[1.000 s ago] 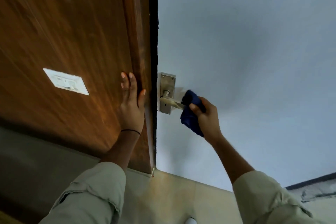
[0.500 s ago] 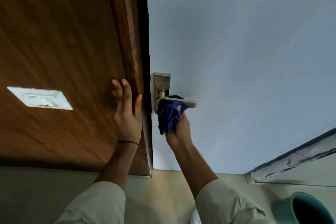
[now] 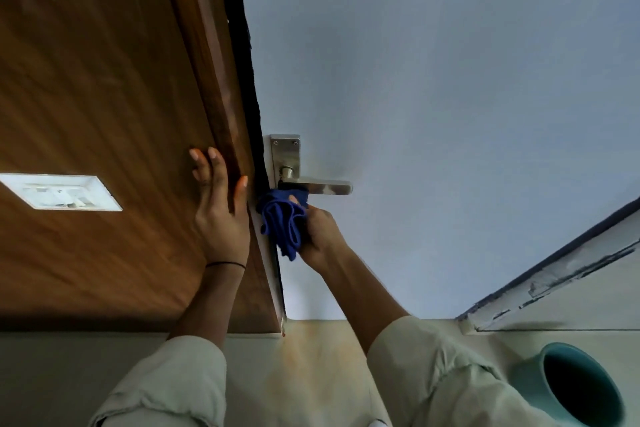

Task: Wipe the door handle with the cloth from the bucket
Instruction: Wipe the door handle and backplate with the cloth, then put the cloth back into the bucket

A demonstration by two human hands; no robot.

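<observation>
A silver lever door handle [image 3: 320, 186] on a metal backplate [image 3: 285, 156] sticks out from the pale blue door [image 3: 433, 97]. My right hand [image 3: 320, 234] is closed around a bunched dark blue cloth [image 3: 282, 220], pressed up under the inner end of the lever near the door edge. My left hand [image 3: 220, 211] lies flat with fingers spread against the brown wooden panel [image 3: 97, 97] beside the door edge, holding nothing. A teal bucket [image 3: 581, 388] stands on the floor at the lower right.
A white switch plate [image 3: 62, 191] is set in the wooden panel at the left. A pale tiled floor [image 3: 311, 364] runs along the bottom. A worn white skirting or frame strip [image 3: 561, 281] slants along the right.
The cloth and my right hand have gone from the lever's outer tip to beneath its inner end, then slightly lower. The view has tilted down, bringing the bucket into sight.
</observation>
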